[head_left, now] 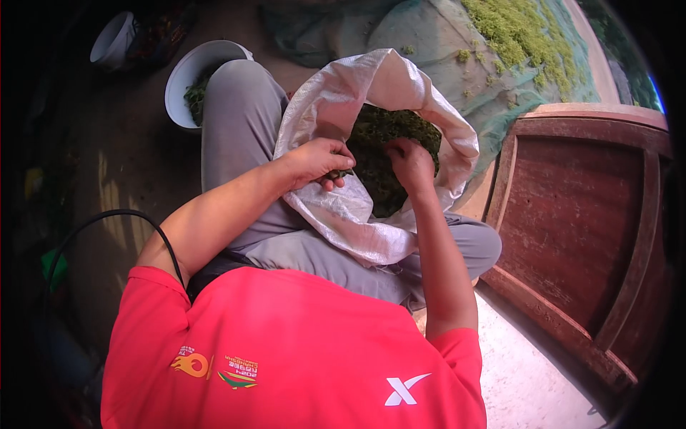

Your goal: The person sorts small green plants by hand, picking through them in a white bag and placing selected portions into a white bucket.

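A white woven sack (336, 107) stands open between my knees, filled with dark green leaves (386, 129). My left hand (319, 159) rests on the sack's near rim with its fingers curled around a small bunch of leaves. My right hand (409, 161) reaches into the sack's mouth, fingers bent and pinching into the leaf pile. Both forearms come up from my red shirt at the bottom.
A white bowl (187, 71) holding some green leaves sits on the ground beyond my left knee, and a smaller white container (113, 39) farther left. A green net (500, 43) spread with light green plant matter lies ahead. A red-brown wooden door panel (579, 214) stands at right.
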A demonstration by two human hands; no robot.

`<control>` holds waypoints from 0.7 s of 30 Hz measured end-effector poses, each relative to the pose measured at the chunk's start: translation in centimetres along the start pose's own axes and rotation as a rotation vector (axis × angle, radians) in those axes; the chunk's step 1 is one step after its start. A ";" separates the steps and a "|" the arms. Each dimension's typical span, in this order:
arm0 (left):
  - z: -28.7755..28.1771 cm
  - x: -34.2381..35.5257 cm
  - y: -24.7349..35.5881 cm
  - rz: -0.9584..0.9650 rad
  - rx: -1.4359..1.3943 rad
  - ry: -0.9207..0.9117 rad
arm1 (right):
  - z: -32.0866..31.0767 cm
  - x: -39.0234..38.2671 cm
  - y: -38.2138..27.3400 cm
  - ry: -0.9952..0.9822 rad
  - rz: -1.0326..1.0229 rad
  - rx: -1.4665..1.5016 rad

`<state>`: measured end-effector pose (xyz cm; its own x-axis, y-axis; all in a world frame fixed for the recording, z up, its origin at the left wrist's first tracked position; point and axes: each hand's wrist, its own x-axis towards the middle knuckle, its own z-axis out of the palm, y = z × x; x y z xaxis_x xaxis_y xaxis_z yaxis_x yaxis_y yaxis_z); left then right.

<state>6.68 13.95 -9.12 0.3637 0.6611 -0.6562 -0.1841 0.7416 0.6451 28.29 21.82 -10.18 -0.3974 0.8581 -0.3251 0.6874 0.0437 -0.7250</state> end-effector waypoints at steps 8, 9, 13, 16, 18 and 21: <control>0.5 -0.5 0.5 -0.043 -0.015 0.023 | 4.2 2.7 2.5 0.269 -0.321 -0.977; 0.5 -0.5 0.6 -0.046 -0.015 0.020 | 4.3 2.7 2.6 0.269 -0.323 -0.973; 0.4 -0.4 0.5 -0.026 -0.029 0.034 | 3.1 2.1 2.1 0.301 -0.310 -0.684; 0.5 -0.5 0.6 -0.031 -0.039 0.046 | 0.9 1.0 1.7 0.239 -0.261 -0.252; 0.5 -0.4 0.6 -0.016 -0.047 0.042 | -0.1 0.1 0.9 0.182 -0.225 -0.041; 0.5 -0.4 0.4 0.024 -0.134 0.015 | -1.1 -1.5 -1.2 -0.094 0.148 0.464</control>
<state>6.92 13.91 -8.38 0.3440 0.6796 -0.6479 -0.3136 0.7336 0.6030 28.77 21.06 -8.18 -0.3842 0.7869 -0.4829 0.4059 -0.3259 -0.8539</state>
